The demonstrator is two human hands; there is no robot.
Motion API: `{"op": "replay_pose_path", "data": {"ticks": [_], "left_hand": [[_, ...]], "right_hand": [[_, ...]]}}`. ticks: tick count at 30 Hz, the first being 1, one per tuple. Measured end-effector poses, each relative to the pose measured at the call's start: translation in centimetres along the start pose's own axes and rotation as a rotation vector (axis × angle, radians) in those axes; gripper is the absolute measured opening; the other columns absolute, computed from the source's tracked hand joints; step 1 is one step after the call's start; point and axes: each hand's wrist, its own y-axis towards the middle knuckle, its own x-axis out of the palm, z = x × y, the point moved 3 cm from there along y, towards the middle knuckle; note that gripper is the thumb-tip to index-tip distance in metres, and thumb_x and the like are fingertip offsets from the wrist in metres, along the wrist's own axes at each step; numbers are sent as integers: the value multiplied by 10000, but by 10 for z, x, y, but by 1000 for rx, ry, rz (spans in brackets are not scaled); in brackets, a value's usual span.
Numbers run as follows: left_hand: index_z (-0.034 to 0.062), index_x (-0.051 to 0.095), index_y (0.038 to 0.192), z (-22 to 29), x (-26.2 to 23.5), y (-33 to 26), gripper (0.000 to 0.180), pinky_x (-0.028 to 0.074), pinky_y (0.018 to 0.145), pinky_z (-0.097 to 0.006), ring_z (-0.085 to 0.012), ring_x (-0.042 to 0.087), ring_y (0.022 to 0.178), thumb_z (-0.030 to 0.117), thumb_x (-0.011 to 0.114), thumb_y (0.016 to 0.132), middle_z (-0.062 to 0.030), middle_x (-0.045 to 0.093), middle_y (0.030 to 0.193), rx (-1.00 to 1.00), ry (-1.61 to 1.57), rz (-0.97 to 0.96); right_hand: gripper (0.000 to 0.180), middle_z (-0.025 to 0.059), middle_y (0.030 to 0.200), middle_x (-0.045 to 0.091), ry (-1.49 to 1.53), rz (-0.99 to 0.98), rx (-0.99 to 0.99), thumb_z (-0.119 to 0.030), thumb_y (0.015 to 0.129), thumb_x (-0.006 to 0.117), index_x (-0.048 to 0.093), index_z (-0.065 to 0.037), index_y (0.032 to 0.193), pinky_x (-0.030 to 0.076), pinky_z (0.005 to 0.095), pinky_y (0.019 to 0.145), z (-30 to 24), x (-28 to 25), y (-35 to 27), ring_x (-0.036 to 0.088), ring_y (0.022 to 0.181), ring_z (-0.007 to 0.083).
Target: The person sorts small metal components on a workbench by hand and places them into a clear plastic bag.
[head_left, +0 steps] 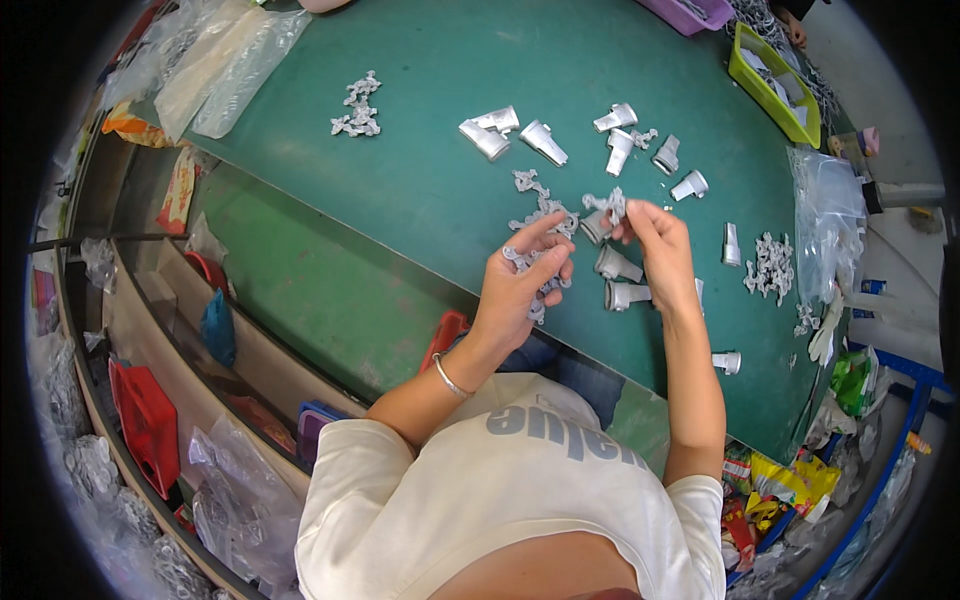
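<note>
My left hand (522,285) is curled around several small grey metal castings (524,262), held above the near edge of the green table. Between the thumb and fingers of my right hand (655,235) is one small grey metal casting (606,204) with a branching shape. Under and beyond my hands lies a loose pile of the same castings (538,200). Silver tapered metal sleeves (618,264) rest close to my right hand, partly hidden by it. More such sleeves (543,142) are scattered farther back on the table.
Small castings form heaps at the far left (358,105) and at the right (770,268). A green basket (775,85) and a purple basket (690,14) stand at the far right. Clear plastic bags (828,215) hang at the right edge. Shelving with a red bin (145,425) is at the left.
</note>
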Motion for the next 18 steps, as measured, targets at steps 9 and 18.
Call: {"op": "replay_pose_path", "data": {"ticks": [9,18], "left_hand": [[-27,594,1017,14,19,-9,239,368,446,-184,-76,489,584,-16,604,779,-73,562,782,74,259,-73],[-70,605,949,27,31,-21,209,346,430,-184,-76,463,534,-71,596,740,-87,559,836,137,295,-128]], "right_hand": [[283,39,745,614,25,-39,-69,-215,903,504,630,38,880,400,226,628,-33,5,-56,510,678,83],[252,48,723,598,10,-30,-170,-180,907,498,622,39,917,391,230,613,-51,6,-68,517,683,93]]}}
